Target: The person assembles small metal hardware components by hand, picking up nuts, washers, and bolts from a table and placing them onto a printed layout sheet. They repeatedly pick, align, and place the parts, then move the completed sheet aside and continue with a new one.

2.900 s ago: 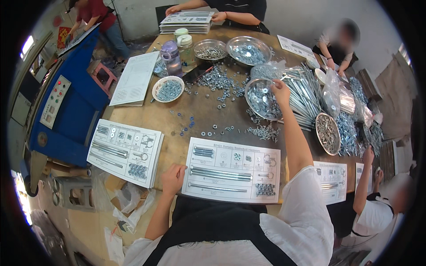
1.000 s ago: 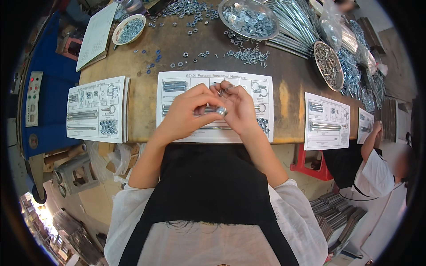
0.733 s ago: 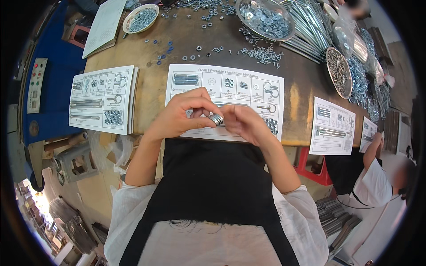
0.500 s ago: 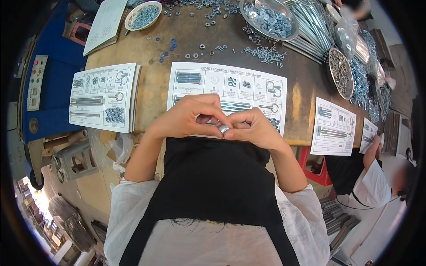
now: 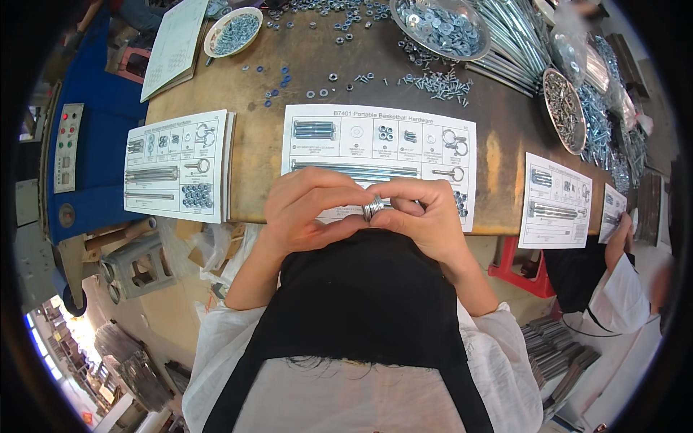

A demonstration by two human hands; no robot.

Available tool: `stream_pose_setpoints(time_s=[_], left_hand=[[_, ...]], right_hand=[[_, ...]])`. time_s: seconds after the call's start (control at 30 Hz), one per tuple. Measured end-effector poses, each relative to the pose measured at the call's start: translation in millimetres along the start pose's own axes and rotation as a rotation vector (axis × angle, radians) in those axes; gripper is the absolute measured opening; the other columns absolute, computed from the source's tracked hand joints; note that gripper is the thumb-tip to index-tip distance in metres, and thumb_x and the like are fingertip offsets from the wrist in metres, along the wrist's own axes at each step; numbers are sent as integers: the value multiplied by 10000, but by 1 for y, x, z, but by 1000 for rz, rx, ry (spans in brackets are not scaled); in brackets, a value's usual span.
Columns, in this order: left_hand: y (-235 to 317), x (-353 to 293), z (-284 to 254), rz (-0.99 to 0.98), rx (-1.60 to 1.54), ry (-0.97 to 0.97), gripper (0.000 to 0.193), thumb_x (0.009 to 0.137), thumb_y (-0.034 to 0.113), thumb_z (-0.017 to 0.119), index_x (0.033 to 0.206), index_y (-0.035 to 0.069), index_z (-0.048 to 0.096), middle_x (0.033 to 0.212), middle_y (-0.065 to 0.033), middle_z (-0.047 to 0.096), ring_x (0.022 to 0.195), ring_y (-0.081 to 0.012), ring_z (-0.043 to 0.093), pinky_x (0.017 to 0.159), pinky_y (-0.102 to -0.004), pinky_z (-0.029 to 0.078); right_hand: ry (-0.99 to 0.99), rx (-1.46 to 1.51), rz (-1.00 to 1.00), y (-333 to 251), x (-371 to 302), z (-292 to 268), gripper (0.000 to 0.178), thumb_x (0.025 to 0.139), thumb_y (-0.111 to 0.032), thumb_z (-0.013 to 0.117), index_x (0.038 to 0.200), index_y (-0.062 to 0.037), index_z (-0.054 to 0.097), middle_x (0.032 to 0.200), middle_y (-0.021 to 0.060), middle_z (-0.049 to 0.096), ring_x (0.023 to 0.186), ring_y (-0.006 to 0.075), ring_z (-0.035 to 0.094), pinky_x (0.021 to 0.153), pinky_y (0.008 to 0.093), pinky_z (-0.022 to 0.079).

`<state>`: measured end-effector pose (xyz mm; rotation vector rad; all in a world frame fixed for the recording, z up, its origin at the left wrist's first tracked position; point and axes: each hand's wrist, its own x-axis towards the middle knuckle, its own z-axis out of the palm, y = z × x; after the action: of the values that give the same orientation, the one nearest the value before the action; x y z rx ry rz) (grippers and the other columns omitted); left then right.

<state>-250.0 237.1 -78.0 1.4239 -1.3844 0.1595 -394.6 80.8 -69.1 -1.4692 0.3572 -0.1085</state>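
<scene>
Close above the table's near edge, my left hand [image 5: 310, 209] and my right hand [image 5: 427, 220] meet fingertip to fingertip. Pinched between them is a small stack of silvery metal washers [image 5: 371, 208], its layered edge showing. Thumbs and forefingers of both hands press on it; fingers partly hide its faces. Just beyond and partly under my hands lies a printed hardware picture sheet [image 5: 382, 137], its lower part covered by them.
Another sheet stack [image 5: 173, 169] lies left, a single sheet [image 5: 556, 198] right. Farther back are a bowl of screws [image 5: 234, 32], a metal bowl of washers [image 5: 440, 29], loose small screws [image 5: 440, 86], long bolts [image 5: 509, 36] and an oval dish [image 5: 563, 108]. A co-worker's hand [image 5: 621, 229] holds paper.
My fingers have shifted around the washers, which now show more of their layered edge. The whole view has moved slightly, so the table appears a little farther right.
</scene>
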Motion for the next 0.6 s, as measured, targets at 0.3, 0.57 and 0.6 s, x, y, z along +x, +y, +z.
stream_pose_setpoints(time_s=[0.3,0.57,0.6], left_hand=[[-13,-14,16,-362,-368,-50,361,684,-70,780,1034,0,722,998,-110,669,757,-144,636,651,-261,516],[-121,-4,44,-289,540,-509,229,791,164,754,1004,90,714,968,-28,652,950,-210,607,863,-362,449],[-132,-5,49,-233,601,-529,236,790,197,760,1003,102,719,961,-29,652,948,-221,605,860,-371,443]], right_hand=[[10,113,111,15,2,-4,243,829,-137,837,1060,-79,786,579,-105,263,555,25,228,515,235,205],[-84,21,90,21,3,-9,204,860,-180,808,1051,-109,795,569,-99,270,545,30,236,511,241,211],[-85,24,90,20,2,-10,207,858,-181,810,1051,-108,795,570,-99,268,546,31,234,512,241,211]])
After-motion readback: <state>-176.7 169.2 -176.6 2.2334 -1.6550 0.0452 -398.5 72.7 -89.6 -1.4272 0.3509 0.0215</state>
